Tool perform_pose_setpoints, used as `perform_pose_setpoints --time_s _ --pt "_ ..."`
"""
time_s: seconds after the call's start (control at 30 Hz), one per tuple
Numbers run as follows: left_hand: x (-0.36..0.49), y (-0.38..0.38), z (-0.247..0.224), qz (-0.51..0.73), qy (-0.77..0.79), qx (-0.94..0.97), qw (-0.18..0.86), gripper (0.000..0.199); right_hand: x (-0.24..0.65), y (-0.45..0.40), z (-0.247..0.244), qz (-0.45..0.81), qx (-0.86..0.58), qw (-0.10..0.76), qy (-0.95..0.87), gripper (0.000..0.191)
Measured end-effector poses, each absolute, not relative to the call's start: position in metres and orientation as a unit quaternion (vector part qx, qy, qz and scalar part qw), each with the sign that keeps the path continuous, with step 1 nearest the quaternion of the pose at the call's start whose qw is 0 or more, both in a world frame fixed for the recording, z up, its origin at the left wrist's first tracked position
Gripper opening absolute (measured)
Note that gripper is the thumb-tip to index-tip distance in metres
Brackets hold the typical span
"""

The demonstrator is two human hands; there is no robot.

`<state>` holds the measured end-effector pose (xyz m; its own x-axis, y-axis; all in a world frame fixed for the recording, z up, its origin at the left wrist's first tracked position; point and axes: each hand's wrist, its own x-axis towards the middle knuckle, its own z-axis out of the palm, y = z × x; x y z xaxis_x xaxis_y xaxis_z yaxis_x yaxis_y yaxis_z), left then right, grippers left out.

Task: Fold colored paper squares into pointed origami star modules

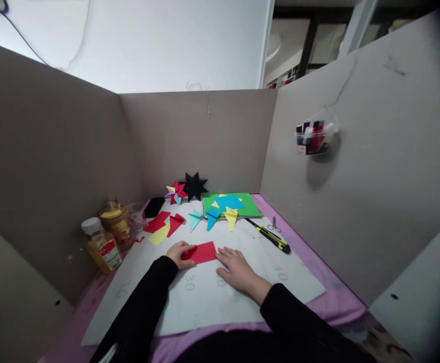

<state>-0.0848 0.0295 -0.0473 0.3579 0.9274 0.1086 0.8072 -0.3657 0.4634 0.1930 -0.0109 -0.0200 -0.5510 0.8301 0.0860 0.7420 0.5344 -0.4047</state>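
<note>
A red paper rectangle (202, 253) lies flat on the white board, between my two hands. My left hand (179, 253) grips its left end, thumb along the near side and index finger along the far side. At the right end, my right hand (236, 268) rests with fingers stretched out and fingertips touching the edge. Beyond the paper stand folded pieces: a red one (175, 224), a light blue one (195, 220), a blue one (213, 218) and a yellow one (231, 218).
A yellow-black utility knife (273, 238) and scissors (274, 226) lie to the right. Green sheets (250, 204) are stacked behind, near a black paper star (195, 186) and a multicoloured star (176, 192). A glue bottle (104, 247) stands left. Grey panels (201, 136) enclose the table.
</note>
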Motion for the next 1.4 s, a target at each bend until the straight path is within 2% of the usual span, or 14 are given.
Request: perform_pose_setpoints --time_s 0.27,0.47,0.67,1.4 --pt "-0.080 0.027 -0.046 0.168 0.556 0.802 0.140 0.069 0.180 -0.006 -0.021 0.154 -0.436 0.170 -0.870 0.056" --pt "-0.073 0.022 -0.041 0.161 0.578 0.788 0.136 0.064 0.174 -0.010 -0.020 0.173 -0.390 0.156 -0.891 0.045" --pt "-0.072 0.020 -0.040 0.168 0.576 0.789 0.134 0.065 0.178 -0.011 -0.020 0.174 -0.396 0.145 -0.890 0.050" --pt "-0.070 0.018 -0.040 0.144 0.586 0.788 0.124 0.066 0.188 -0.016 -0.015 0.186 -0.380 0.123 -0.898 0.049"
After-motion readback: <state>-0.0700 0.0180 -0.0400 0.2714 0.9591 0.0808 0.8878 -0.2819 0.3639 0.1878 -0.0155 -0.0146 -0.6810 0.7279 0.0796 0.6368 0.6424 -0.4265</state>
